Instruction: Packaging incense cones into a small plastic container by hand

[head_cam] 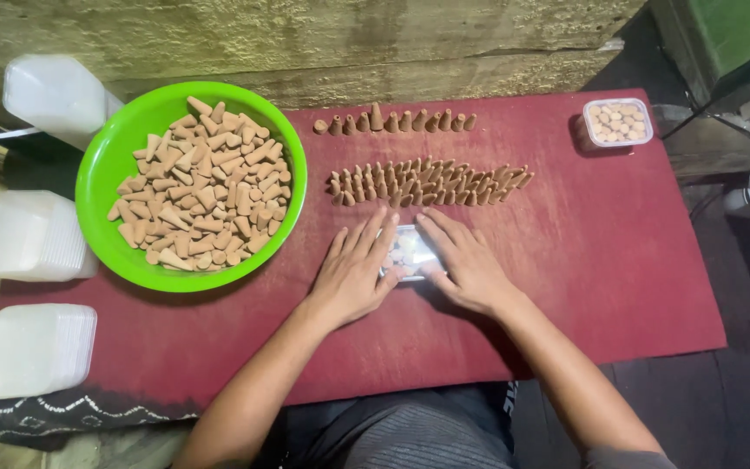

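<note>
I see my left hand (353,274) and right hand (466,265), fingers flat and spread narrowly, pressing a small clear box (410,254) of tan cones; cone rows (427,182) at twelve o'clock.

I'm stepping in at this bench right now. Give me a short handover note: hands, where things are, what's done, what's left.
Left hand and right hand lie flat on the small clear box of tan cones at the red mat's middle, pressing it from both sides.
Done: one filled clear box sits at the far right corner.
Left: two rows of cones stand beyond the hands; the green bowl holds a loose pile. Empty container stacks sit at left.
</note>
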